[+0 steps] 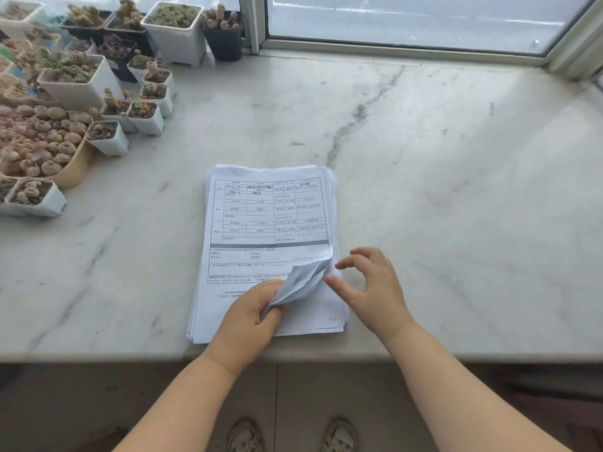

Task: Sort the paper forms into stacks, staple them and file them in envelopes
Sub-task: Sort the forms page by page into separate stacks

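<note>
A stack of printed paper forms (261, 223) lies on the marble sill (424, 190) near its front edge, the top sheet showing a table of boxes. My left hand (251, 318) rests on the lower part of the stack and pinches the folded-up lower right corner of the top sheets (301, 282). My right hand (372, 288) hovers just right of that lifted corner, fingers loosely curled and holding nothing. No stapler or envelope is in view.
Many small pots of succulents (81, 93) crowd the left and back left of the sill. A window frame (408, 47) runs along the back. The sill's front edge (456, 357) lies just below the stack; my feet show on the floor beneath.
</note>
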The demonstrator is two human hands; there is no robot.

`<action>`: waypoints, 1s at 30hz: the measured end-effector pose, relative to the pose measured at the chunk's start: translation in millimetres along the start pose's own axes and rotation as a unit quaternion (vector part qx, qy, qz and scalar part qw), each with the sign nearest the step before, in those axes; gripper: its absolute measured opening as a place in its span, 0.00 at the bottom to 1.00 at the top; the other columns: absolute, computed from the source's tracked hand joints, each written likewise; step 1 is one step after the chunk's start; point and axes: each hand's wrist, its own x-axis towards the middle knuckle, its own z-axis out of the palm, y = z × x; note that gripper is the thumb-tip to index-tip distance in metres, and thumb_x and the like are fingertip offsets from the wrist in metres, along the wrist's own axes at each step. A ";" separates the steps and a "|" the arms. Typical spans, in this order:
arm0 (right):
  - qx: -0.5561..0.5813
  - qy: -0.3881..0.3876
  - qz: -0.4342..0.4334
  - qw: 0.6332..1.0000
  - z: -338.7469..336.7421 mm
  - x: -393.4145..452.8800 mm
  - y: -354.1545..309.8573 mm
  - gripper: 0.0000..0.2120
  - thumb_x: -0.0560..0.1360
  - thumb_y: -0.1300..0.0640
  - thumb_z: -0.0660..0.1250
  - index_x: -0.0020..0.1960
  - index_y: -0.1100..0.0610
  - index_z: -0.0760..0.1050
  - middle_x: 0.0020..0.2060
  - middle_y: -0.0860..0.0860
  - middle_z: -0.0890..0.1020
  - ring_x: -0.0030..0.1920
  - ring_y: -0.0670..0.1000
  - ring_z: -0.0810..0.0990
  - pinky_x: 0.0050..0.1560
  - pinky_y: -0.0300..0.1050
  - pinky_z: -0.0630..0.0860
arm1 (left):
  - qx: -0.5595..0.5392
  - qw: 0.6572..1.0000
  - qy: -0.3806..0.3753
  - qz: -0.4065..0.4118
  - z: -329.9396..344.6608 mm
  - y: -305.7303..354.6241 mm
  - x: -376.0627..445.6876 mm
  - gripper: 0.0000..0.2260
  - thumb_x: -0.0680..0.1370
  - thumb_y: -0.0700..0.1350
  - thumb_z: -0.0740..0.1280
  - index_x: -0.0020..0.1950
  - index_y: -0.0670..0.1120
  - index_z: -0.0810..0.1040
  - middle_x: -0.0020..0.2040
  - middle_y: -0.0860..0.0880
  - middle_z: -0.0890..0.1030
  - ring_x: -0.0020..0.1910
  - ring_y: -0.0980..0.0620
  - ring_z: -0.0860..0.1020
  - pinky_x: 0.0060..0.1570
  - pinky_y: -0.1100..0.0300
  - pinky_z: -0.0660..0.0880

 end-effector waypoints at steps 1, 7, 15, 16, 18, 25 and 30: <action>0.012 -0.005 -0.008 1.000 -2.8 -1.6 -1.3 0.07 0.72 0.48 0.74 0.47 0.49 0.81 0.53 0.41 0.72 0.58 0.43 0.70 0.62 0.38 0.64 | -0.008 1.000 0.008 -0.002 0.5 2.7 -0.1 0.14 0.77 0.44 0.60 0.54 0.60 0.80 0.54 0.64 0.80 0.56 0.63 0.76 0.54 0.69 0.70; 0.164 -0.151 0.193 0.955 -19.6 7.1 -38.9 0.21 0.80 0.39 0.57 0.48 0.55 0.80 0.38 0.52 0.86 0.31 0.48 0.78 0.34 0.39 0.71 | -0.022 1.000 0.013 0.001 2.8 7.0 -2.2 0.14 0.78 0.45 0.59 0.57 0.57 0.80 0.56 0.61 0.80 0.59 0.62 0.76 0.57 0.72 0.68; 0.180 -0.177 0.250 0.935 2.3 8.7 -36.3 0.17 0.73 0.69 0.57 0.53 0.54 0.79 0.49 0.52 0.84 0.50 0.55 0.83 0.43 0.43 0.78 | 0.139 0.990 -0.001 0.038 6.3 13.6 -13.2 0.23 0.69 0.64 0.69 0.62 0.61 0.76 0.71 0.61 0.67 0.73 0.64 0.60 0.70 0.71 0.55; 0.198 -0.156 0.235 0.939 -1.5 8.2 -34.7 0.19 0.73 0.69 0.57 0.52 0.52 0.79 0.48 0.49 0.84 0.50 0.53 0.83 0.46 0.43 0.78 | 0.151 0.986 0.035 0.058 4.8 19.2 -12.5 0.22 0.71 0.62 0.68 0.63 0.59 0.76 0.71 0.60 0.67 0.73 0.63 0.61 0.70 0.70 0.55; 0.231 -0.125 0.212 0.941 -16.9 13.6 -27.5 0.19 0.73 0.69 0.56 0.52 0.52 0.80 0.48 0.46 0.85 0.50 0.50 0.83 0.53 0.45 0.80 | 0.172 0.973 0.128 0.088 -0.6 30.8 -8.2 0.16 0.74 0.56 0.66 0.61 0.56 0.77 0.68 0.58 0.71 0.70 0.61 0.66 0.69 0.70 0.58; 0.262 0.040 0.207 0.942 -121.8 85.6 19.9 0.17 0.74 0.71 0.57 0.45 0.52 0.77 0.45 0.50 0.83 0.45 0.54 0.80 0.41 0.43 0.73 | 0.281 0.955 0.054 -0.079 -11.3 59.8 28.0 0.18 0.76 0.46 0.68 0.57 0.64 0.65 0.54 0.61 0.69 0.44 0.61 0.73 0.45 0.69 0.67; 0.215 0.086 0.232 0.945 -154.0 164.7 51.7 0.18 0.73 0.70 0.57 0.54 0.53 0.77 0.50 0.53 0.83 0.53 0.59 0.81 0.54 0.53 0.77 | 0.315 0.934 -0.091 -0.145 -16.1 50.5 61.1 0.20 0.71 0.48 0.66 0.57 0.62 0.61 0.45 0.56 0.70 0.41 0.59 0.73 0.43 0.69 0.70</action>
